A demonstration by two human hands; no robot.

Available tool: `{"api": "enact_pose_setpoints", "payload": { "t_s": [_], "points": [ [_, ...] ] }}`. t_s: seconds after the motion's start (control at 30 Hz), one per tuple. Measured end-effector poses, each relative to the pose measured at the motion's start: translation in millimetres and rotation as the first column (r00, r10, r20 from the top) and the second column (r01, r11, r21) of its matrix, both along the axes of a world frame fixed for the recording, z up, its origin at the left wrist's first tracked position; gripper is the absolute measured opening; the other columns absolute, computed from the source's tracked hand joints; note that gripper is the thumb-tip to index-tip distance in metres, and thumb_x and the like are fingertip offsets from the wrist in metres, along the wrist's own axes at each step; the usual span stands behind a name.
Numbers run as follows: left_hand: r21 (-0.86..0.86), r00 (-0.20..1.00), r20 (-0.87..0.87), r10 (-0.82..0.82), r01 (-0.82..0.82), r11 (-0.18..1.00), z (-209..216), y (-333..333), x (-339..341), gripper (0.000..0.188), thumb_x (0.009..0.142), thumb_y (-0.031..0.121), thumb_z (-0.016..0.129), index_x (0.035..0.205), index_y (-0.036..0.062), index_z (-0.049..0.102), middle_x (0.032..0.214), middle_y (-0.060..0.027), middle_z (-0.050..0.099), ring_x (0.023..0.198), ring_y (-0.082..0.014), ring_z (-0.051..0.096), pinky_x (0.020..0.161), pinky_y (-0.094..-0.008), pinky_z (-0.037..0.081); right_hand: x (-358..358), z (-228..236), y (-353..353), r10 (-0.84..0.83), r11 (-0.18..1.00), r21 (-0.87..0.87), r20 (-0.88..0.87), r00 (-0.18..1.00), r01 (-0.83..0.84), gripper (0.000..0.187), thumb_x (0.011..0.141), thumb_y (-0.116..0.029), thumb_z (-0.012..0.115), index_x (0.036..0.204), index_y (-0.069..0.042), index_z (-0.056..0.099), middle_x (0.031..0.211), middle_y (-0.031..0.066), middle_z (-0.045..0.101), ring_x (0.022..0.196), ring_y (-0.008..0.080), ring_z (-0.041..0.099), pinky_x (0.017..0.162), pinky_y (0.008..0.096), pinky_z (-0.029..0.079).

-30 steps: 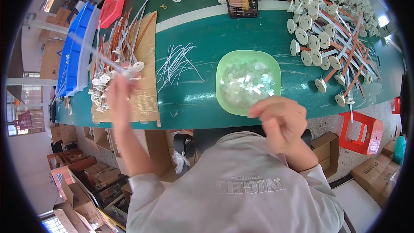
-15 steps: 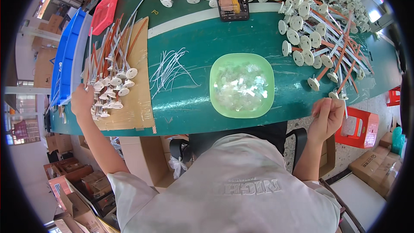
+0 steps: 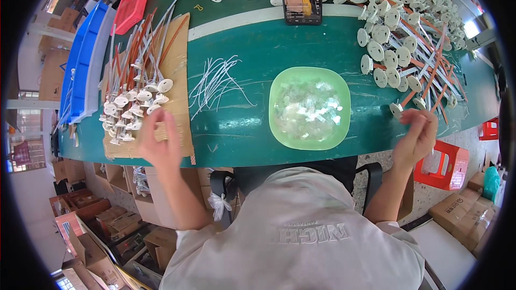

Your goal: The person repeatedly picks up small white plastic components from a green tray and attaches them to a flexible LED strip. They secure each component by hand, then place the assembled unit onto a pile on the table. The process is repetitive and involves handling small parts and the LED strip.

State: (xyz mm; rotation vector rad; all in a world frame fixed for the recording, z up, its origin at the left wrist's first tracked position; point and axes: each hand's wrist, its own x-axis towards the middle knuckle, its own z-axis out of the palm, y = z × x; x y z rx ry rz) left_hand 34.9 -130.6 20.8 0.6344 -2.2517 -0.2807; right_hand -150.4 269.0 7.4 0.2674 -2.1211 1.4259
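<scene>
My left hand (image 3: 159,142), blurred by motion, is over the near edge of the brown cardboard sheet (image 3: 177,102). Its fingers and thumb are apart, with nothing visible between them. Beside it on the cardboard lies a bundle of white disc-headed parts (image 3: 144,95) with orange and grey strips. At the right, my right hand (image 3: 416,135) is closed, its fingertips close to a white disc (image 3: 396,109) at the near edge of a big pile of similar parts (image 3: 391,59). Whatever those fingers hold is hidden.
Between my hands are thin white wires (image 3: 217,83) and a light green bowl (image 3: 277,129) of clear flakes on the green table (image 3: 242,134). A phone (image 3: 302,0) stands behind. Left are a blue tray (image 3: 80,70) and a red basket (image 3: 131,8); a red stool (image 3: 457,166) stands right.
My left hand has come away from the bundle's left side, moving right and nearer me, with its fingers parting. My right hand stays beside the pile. The whole view has shifted slightly.
</scene>
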Motion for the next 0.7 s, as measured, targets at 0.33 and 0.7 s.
{"api": "enact_pose_setpoints", "payload": {
  "t_s": [0.33,0.7],
  "points": [
    [0.184,0.995,-0.098,-0.010,0.028,0.983,-48,22,-17,0.016,0.090,0.011,0.068,0.095,-0.0041,0.070,0.079,-0.0112,0.070,0.067,-0.0184,0.064,0.065,-0.0307,0.052,-22,19,77,-0.486,0.865,0.125,-0.028,0.873,0.486,0.017,0.096,-0.015,0.060,0.089,0.001,0.058,0.073,0.0075,0.064,0.065,0.0099,0.057,0.061,0.0245,0.046],
    [0.124,0.993,-0.057,-0.100,0.106,0.987,-45,24,-19,0.011,0.088,0.007,0.069,0.091,-0.0041,0.070,0.077,-0.0131,0.068,0.065,-0.0205,0.065,0.063,-0.0306,0.052,-67,18,78,-0.449,0.784,0.532,0.129,0.884,0.321,0.032,0.084,-0.033,0.073,0.082,-0.002,0.070,0.070,0.0087,0.067,0.063,0.0201,0.063,0.063,0.0332,0.049]
  ]
}}
